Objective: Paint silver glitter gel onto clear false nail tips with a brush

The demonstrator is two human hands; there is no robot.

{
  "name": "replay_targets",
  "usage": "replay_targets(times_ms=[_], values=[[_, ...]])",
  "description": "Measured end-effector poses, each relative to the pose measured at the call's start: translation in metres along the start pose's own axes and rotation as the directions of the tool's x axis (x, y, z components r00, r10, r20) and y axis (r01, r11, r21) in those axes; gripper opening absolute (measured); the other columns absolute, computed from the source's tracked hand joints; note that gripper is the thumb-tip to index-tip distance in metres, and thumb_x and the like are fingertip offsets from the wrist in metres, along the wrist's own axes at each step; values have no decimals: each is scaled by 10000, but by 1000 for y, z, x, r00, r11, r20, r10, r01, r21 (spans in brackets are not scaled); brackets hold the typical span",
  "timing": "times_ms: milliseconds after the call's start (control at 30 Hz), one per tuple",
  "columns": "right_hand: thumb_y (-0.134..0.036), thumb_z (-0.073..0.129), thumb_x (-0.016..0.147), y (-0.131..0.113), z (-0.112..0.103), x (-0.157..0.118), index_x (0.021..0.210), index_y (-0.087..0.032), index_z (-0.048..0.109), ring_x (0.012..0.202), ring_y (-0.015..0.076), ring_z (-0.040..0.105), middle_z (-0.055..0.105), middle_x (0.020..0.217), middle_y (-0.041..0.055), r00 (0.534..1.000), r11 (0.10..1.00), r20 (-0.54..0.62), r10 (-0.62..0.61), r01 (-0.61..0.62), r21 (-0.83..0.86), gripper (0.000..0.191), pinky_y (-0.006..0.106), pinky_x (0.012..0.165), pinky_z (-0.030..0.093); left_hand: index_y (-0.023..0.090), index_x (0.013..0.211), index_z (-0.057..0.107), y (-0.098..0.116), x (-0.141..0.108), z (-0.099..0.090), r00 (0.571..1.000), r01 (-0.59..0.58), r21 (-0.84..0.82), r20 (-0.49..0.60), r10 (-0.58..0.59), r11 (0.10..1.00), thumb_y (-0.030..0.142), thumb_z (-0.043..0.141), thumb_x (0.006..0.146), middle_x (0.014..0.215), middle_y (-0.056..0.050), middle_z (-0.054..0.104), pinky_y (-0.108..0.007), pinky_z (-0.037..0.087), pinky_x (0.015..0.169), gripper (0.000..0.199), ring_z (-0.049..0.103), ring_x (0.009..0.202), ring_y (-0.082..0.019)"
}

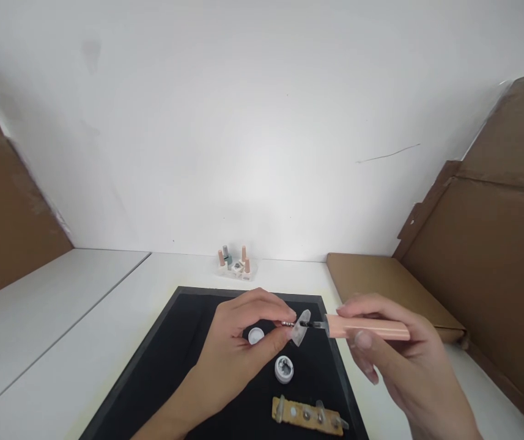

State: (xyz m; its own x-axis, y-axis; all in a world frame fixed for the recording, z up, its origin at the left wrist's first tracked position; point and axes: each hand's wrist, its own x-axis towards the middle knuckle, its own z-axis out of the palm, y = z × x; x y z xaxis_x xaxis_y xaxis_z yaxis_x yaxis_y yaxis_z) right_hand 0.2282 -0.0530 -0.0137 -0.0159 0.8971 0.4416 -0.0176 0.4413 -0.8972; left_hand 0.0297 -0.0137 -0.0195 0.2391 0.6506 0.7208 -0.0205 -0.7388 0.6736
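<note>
Between thumb and fingertips, my left hand (229, 342) pinches a thin silvery stem; a translucent false nail tip (300, 331) stands at its end, just beyond the fingertips. My right hand (403, 360) is closed around the long pink cap of a nail polish brush (367, 327). The brush's dark bristles point left and appear to meet the nail tip; exact contact is too small to make out. Below the hands sits an open white jar (284, 370) with grey, shiny content. A round white lid (256, 335) lies partly behind my left thumb.
A yellowish strip (301, 421) bearing several clear nail tips lies at the black mat's (165, 354) near right. Behind the mat, a clear rack (236, 274) holds several small bottles. Flat cardboard (372, 275) lies at the right, and cardboard walls stand on both sides.
</note>
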Motion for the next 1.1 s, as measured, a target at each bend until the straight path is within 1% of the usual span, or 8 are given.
replay_targets(times_ms=[67,167,400,500,600,667,900,1100], values=[[-355,723,826,2,-3,1,901,-319,751,392,28,394,611,639,-25,997,999,54,-48,49,-13,88,118,337,346,166,813,778,1,0,-1,1000,-3,5,3,3,1000,-18,704,738,760,-57,743,-194,562,635,213,706,693,-140],[-340,724,827,2,-5,3,916,-344,745,408,36,404,620,639,-32,993,992,58,-99,103,-68,91,119,349,345,165,807,774,3,2,-1,1000,-2,16,12,2,1000,-4,708,745,757,-53,734,-185,554,640,191,698,690,-131],[-313,730,822,-2,-7,4,926,-337,724,428,43,413,631,653,-44,982,966,111,-154,173,-192,107,122,366,347,184,814,762,4,2,0,1000,0,9,9,0,1000,-23,692,744,772,-32,716,-174,542,631,230,686,704,-121],[-284,717,833,-4,-6,4,916,-328,711,469,51,478,657,681,-43,980,964,127,-152,176,-201,94,117,394,377,194,830,759,3,1,0,1000,15,6,15,-15,1000,-23,691,749,787,-27,711,-180,543,635,241,683,712,-121],[-259,711,836,-7,-4,4,908,-329,702,561,72,569,686,725,-40,978,964,135,-159,183,-191,100,126,476,448,204,846,758,3,1,0,999,23,4,24,-24,1000,-33,683,752,800,-20,708,-178,541,638,266,680,716,-115],[-254,712,835,-8,-3,4,901,-328,702,593,82,586,680,722,-41,977,965,127,-170,191,-180,100,140,516,472,207,846,760,4,1,-1,999,20,0,25,-20,1000,-36,683,749,801,-16,708,-172,538,638,273,679,717,-111],[-225,690,850,-9,-7,4,940,-315,710,632,113,563,654,714,-22,956,933,153,-251,281,-224,129,193,534,462,209,831,764,8,1,-1,999,42,-25,32,-41,999,-7,713,747,789,-14,712,-179,540,640,238,679,718,-116],[-162,655,861,-11,-10,5,985,-316,692,649,113,543,615,724,-26,928,894,197,-315,360,-268,201,198,532,444,221,815,748,5,1,0,999,42,-9,18,-42,999,-7,709,750,787,0,693,-178,532,642,240,668,722,-108]])
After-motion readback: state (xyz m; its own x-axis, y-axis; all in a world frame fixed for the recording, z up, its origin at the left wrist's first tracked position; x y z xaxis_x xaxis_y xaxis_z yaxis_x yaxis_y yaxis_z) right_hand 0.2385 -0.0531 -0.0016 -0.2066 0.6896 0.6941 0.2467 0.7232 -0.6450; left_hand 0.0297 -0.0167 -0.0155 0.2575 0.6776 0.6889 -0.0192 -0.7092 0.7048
